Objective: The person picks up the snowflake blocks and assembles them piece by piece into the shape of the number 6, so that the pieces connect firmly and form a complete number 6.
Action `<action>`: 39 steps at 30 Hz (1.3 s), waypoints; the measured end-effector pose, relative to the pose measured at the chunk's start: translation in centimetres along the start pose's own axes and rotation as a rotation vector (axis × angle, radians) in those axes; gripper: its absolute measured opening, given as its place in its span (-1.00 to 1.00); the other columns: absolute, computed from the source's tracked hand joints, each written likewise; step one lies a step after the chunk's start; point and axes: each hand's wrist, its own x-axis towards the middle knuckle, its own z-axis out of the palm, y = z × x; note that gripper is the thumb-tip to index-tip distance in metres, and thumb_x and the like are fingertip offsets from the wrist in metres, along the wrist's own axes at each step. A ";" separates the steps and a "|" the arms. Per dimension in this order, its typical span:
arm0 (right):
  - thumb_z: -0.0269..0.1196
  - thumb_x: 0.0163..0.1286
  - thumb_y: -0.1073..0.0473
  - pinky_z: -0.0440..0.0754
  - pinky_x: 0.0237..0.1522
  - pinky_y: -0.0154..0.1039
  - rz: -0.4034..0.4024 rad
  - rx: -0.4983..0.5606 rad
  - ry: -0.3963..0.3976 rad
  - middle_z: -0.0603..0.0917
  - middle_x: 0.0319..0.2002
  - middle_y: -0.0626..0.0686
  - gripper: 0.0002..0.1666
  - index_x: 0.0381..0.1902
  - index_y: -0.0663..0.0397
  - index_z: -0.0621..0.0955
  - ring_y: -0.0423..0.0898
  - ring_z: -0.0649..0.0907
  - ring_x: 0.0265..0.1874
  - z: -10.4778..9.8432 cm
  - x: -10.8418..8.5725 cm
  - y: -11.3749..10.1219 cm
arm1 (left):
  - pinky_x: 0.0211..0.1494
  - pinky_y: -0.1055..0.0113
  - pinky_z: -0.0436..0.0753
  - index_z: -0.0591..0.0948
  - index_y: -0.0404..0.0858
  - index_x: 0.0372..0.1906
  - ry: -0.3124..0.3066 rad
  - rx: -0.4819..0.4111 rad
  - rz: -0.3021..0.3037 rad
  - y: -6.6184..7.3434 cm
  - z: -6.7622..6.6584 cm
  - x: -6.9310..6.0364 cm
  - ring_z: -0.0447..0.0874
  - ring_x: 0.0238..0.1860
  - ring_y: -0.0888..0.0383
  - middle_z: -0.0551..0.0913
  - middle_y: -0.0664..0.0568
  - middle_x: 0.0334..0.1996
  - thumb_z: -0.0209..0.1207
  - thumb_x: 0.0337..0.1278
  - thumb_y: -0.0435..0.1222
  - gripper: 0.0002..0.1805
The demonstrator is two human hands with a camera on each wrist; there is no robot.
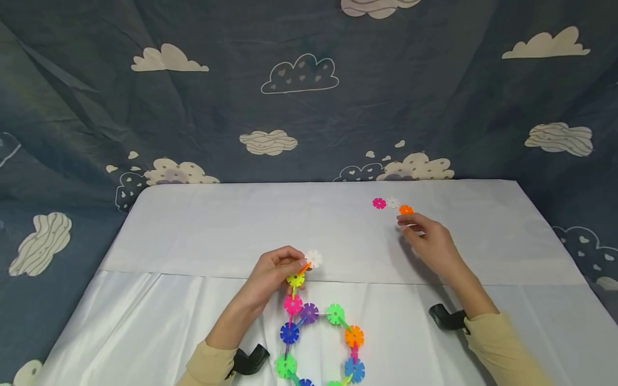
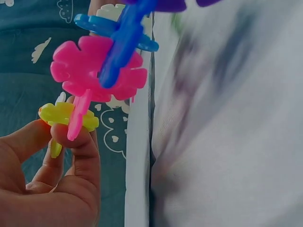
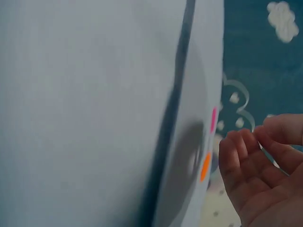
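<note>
In the head view my left hand (image 1: 270, 276) pinches the top end of a chain of slotted plastic flower discs, at a yellow disc (image 1: 296, 279). A thin orange disc (image 1: 305, 267) and a white disc (image 1: 314, 259) join on beyond it. Below hang a pink disc (image 1: 292, 304) and a ring of several discs, including a dark blue disc (image 1: 289, 333); the ring's bottom is cut off. The left wrist view shows thumb and fingers on the yellow disc (image 2: 64, 115). My right hand (image 1: 431, 241) hovers by a loose orange disc (image 1: 406, 209), holding nothing visible.
A loose pink disc (image 1: 379, 203) and a loose white disc (image 1: 393, 203) lie left of the orange one, near the far edge of the white-covered table (image 1: 241, 225). A dark cloth (image 1: 309, 118) with clouds hangs behind. Black wrist mounts sit at both cuffs.
</note>
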 end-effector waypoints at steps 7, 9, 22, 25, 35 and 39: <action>0.11 0.50 0.23 0.68 -0.28 -0.16 0.096 -0.068 -0.070 0.54 0.10 0.30 -0.57 0.27 0.24 0.47 0.18 0.59 -0.06 -2.0 3.1 2.5 | -0.56 0.39 0.45 0.57 -0.34 -0.08 0.026 0.015 0.000 0.1 -0.2 -0.1 0.48 -0.53 0.14 0.64 -0.25 -0.24 0.16 0.31 -0.34 -0.82; 0.11 0.51 0.22 0.67 -0.18 -0.08 0.119 -0.073 -0.118 0.50 0.14 0.31 -0.53 0.31 0.24 0.43 0.19 0.56 -0.03 -2.3 4.0 3.4 | -0.57 0.40 0.44 0.57 -0.32 -0.03 0.032 0.017 -0.002 0.2 -0.2 0.0 0.48 -0.51 0.14 0.65 -0.20 -0.25 0.15 0.31 -0.34 -0.80; 0.10 0.54 0.07 0.38 0.23 0.20 0.152 -0.052 -0.296 0.30 0.37 0.36 -0.42 0.41 0.18 0.37 0.29 0.32 0.22 -3.0 6.5 5.5 | -0.56 0.39 0.43 0.59 -0.26 0.01 0.044 0.031 -0.019 0.0 0.0 0.2 0.47 -0.47 0.14 0.66 -0.07 -0.27 0.18 0.28 -0.28 -0.75; 0.15 0.50 0.15 0.39 0.22 0.20 0.139 -0.091 -0.272 0.37 0.30 0.37 -0.47 0.35 0.21 0.42 0.27 0.36 0.15 -2.7 6.6 5.5 | -0.57 0.38 0.42 0.60 -0.27 -0.02 0.049 0.031 -0.012 -0.1 0.1 0.2 0.46 -0.45 0.15 0.66 -0.04 -0.29 0.22 0.28 -0.24 -0.75; 0.24 0.40 0.28 0.54 0.00 0.10 0.133 -0.193 -0.176 0.54 -0.02 0.30 -0.64 0.11 0.19 0.47 0.20 0.49 -0.11 -2.2 5.8 4.3 | -0.58 0.38 0.43 0.63 -0.29 -0.09 0.082 0.031 0.036 0.4 0.4 0.2 0.44 -0.50 0.16 0.64 -0.08 -0.30 0.24 0.28 -0.28 -0.81; 0.22 0.41 0.30 0.59 -0.09 0.06 0.111 -0.223 -0.162 0.58 -0.09 0.25 -0.72 0.06 0.14 0.52 0.16 0.53 -0.16 -1.9 4.7 2.9 | -0.54 0.38 0.47 0.63 -0.29 -0.08 0.109 0.028 0.052 0.6 0.2 0.1 0.46 -0.48 0.13 0.63 -0.10 -0.27 0.24 0.29 -0.27 -0.80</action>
